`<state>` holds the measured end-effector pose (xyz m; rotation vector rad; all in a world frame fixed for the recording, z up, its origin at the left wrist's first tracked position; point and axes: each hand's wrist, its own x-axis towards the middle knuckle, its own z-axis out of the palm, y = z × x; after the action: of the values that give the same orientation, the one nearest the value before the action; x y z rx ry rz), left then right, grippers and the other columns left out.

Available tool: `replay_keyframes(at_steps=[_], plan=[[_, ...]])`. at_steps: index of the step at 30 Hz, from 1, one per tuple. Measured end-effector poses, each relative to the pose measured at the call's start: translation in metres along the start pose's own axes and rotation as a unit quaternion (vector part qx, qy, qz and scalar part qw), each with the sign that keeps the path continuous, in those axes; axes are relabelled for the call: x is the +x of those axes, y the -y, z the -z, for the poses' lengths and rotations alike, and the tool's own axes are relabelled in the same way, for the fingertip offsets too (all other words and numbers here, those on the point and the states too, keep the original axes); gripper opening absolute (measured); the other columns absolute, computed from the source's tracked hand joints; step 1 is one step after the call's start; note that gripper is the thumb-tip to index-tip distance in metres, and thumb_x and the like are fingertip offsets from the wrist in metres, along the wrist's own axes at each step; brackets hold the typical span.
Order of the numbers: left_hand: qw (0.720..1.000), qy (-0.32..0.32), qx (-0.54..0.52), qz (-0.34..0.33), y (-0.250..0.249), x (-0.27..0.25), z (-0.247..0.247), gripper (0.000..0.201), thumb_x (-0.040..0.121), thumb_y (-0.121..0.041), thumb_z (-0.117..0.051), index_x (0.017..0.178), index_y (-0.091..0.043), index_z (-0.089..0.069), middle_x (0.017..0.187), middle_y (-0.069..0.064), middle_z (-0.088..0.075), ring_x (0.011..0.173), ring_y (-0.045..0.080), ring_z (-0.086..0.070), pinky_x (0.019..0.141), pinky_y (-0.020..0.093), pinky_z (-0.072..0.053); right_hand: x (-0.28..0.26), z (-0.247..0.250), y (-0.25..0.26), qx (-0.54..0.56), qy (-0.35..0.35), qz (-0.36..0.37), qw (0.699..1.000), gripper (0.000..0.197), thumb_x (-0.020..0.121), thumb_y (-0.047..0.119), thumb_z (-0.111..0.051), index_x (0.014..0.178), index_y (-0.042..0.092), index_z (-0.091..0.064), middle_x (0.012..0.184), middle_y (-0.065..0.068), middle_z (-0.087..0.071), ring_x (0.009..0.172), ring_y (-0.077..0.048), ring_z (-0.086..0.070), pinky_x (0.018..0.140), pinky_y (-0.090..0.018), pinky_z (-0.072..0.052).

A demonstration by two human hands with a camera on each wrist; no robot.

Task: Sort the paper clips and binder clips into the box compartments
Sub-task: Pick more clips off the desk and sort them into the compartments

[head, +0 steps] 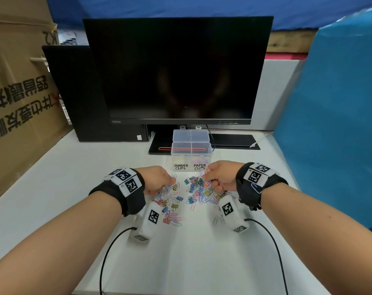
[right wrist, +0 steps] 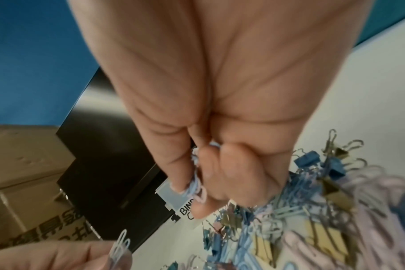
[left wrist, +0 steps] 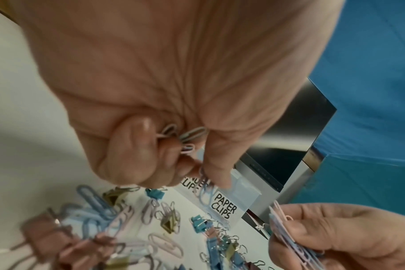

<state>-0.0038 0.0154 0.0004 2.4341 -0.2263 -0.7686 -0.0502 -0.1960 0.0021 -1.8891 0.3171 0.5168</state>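
A heap of pastel paper clips and coloured binder clips (head: 189,194) lies on the white table (head: 53,171) in front of a clear box (head: 190,155) labelled BINDER CLIPS and PAPER CLIPS. My left hand (head: 159,179) hovers over the heap's left side and holds several paper clips (left wrist: 187,138) in its curled fingers. My right hand (head: 217,175) is at the heap's right side, just before the box, pinching a bunch of paper clips (right wrist: 197,182). The paper clip compartment (head: 200,161) holds some clips. What the binder clip compartment holds cannot be made out.
A dark monitor (head: 176,69) stands right behind the box, its base (head: 161,145) under the open lid. A black computer case (head: 78,92) and cardboard boxes (head: 19,92) stand at left. A blue sheet (head: 334,124) covers something at right. Cables (head: 108,252) trail from the wrist cameras.
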Motion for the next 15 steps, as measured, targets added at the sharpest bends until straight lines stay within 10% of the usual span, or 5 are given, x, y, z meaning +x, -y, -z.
replay_keyframes(at_steps=[6,15], plan=[[0.977,0.031,-0.212,0.002,-0.002,0.003,-0.007,0.022,0.099,-0.014,-0.047,0.079,-0.006,-0.047,0.076,0.013,-0.052,0.044,0.012,-0.035,0.035,0.017,-0.028,0.001,0.009,-0.009,0.082,0.016,0.032,0.996,0.021,0.096,0.002,-0.049,0.076,0.009,-0.051,0.068,-0.007,-0.044,0.051,-0.012,-0.032,0.04,-0.018,-0.03],[0.925,0.058,-0.37,-0.068,-0.013,0.0,-0.013,0.025,0.097,-0.004,-0.039,0.074,-0.011,-0.044,0.061,0.007,-0.045,0.042,0.01,-0.031,0.033,0.016,-0.019,-0.003,0.014,-0.017,0.19,0.078,0.053,0.977,0.02,0.097,0.0,-0.045,0.098,0.006,-0.064,0.056,-0.003,-0.057,0.039,-0.008,-0.046,0.038,-0.015,-0.032]])
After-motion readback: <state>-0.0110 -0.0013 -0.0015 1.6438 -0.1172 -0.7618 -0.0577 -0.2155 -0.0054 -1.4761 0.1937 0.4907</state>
